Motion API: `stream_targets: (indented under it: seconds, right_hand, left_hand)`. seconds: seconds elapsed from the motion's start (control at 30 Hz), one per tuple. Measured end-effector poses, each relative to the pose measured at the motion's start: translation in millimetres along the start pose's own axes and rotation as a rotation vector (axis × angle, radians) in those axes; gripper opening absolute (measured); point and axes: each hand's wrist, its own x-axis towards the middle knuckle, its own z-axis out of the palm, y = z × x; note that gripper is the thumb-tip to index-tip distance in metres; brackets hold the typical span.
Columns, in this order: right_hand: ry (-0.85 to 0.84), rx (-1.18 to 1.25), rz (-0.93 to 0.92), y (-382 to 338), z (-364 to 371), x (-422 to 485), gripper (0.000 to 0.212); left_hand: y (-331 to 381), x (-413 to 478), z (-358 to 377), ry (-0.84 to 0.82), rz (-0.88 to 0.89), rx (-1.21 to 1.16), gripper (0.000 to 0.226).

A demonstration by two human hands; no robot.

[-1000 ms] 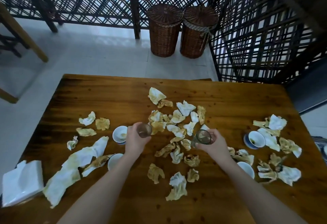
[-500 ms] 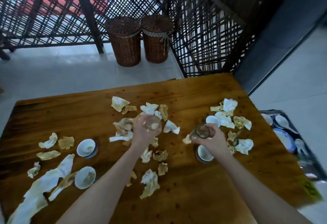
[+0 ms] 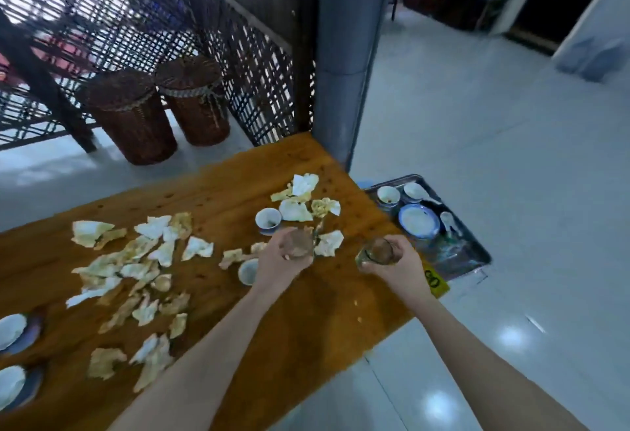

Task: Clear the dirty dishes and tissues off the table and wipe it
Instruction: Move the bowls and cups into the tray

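I have both hands loaded at this moment. The left hand (image 3: 286, 260) is curled around the first glass (image 3: 300, 246), held above the right end of the table (image 3: 306, 321), and the right hand (image 3: 392, 268) grips the second glass (image 3: 376, 251) about over the table's right edge. The hands are apart, each closed on its own glass. Both glasses seem to hold some brownish rest at the bottom, though the first one is blurred. The metal tray (image 3: 460, 255) lies lower, beside the right end of the table, and it already holds small cups, a blue-rimmed plate (image 3: 418, 221) and a spoon; its near part looks bare. I judge that the step in hand is bringing the glasses to this tray. Several things could go wrong. If a glass tilts on the way down, the rest could drip on the wood or the floor. If I lower it on the far, crowded part, glass may knock against porcelain and chip. Two white cups stand on the table, one (image 3: 268, 221) just behind the left hand and one (image 3: 248, 271) close to the left wrist, so a careless swing of the forearm could tip the near one. The stained tissues (image 3: 136, 260) are scattered all over the tabletop, and nothing is wiped yet.
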Motion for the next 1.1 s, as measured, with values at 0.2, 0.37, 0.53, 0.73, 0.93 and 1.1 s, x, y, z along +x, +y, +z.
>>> stream_targets:
  seconds: [0.2, 0.37, 0.53, 0.73, 0.93, 1.1]
  right_hand:
    - [0.058, 0.081, 0.023, 46.4, -90.2, -1.1, 0.056]
    - [0.132, 0.115, 0.043, 77.7, -146.4, -1.7, 0.056]
    - [0.220, 0.144, 0.119, 107.1, -185.9, 6.9, 0.056]
    - [0.266, 0.147, 0.165, 133.2, -228.2, 35.7, 0.055]
    - [0.338, 0.168, 0.184, 148.5, -266.5, 93.5, 0.054]
    - [0.288, 0.134, 0.222, 165.5, -296.3, 145.3, 0.053]
  left_hand:
    - [37.7, -5.7, 94.6, -0.071, 0.025, -0.037, 0.062]
    - [65.0, -9.5, 153.8, -0.154, -0.004, -0.103, 0.060]
    - [84.2, 2.2, 206.2, -0.227, 0.026, -0.080, 0.057]
    - [101.4, 35.0, 263.4, -0.305, 0.012, -0.102, 0.052]
    - [110.4, 86.7, 324.2, -0.354, -0.088, -0.136, 0.062]
    - [114.7, 136.5, 374.1, -0.366, -0.152, -0.059, 0.053]
